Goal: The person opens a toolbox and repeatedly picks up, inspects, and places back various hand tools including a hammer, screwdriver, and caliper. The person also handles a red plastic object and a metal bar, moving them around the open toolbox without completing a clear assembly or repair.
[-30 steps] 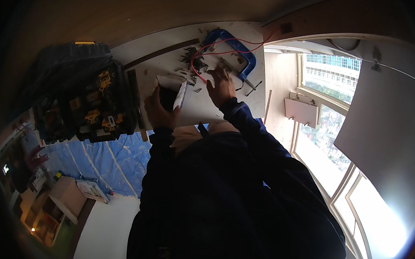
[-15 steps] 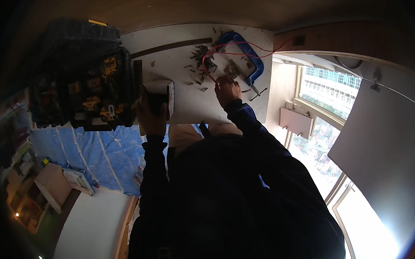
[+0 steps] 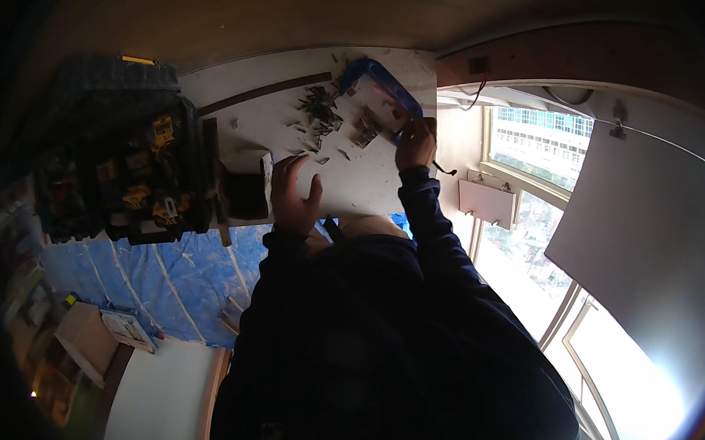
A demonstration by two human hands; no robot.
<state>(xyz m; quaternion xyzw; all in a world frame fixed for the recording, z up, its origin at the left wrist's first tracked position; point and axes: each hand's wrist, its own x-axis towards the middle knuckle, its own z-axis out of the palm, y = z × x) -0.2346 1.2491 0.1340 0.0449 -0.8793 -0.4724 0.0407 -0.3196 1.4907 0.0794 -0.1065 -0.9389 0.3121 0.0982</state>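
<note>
A blue G-clamp (image 3: pixel 385 80) lies at the back right of the white worktop (image 3: pixel 355 176), slightly smeared by motion. My right hand (image 3: pixel 414 146) is closed at the clamp's near end, where its black screw handle (image 3: pixel 445 171) pokes out beside my wrist. Held above the near edge, my left hand (image 3: pixel 296 193) has its thumb and fingers spread, with nothing in it. Just left of that hand sits a dark open box with a pale rim (image 3: pixel 246 192). Loose dark screws (image 3: pixel 320 111) are heaped left of the clamp, and a small brownish cluster (image 3: pixel 365 128) lies beside them.
An open black tool case (image 3: pixel 148 161) with yellow-and-black tools takes up the left side. A dark strip (image 3: pixel 263 92) lies along the back of the worktop. Blue sheeting (image 3: pixel 166 278) spreads below at left. Windows (image 3: pixel 535 154) and a hanging white sheet (image 3: pixel 631 234) are on the right.
My right hand has left the red cord and moved right onto the clamp's near end. My left hand has come off the dark box, moving right and opening. The cord has shifted away rightward.
</note>
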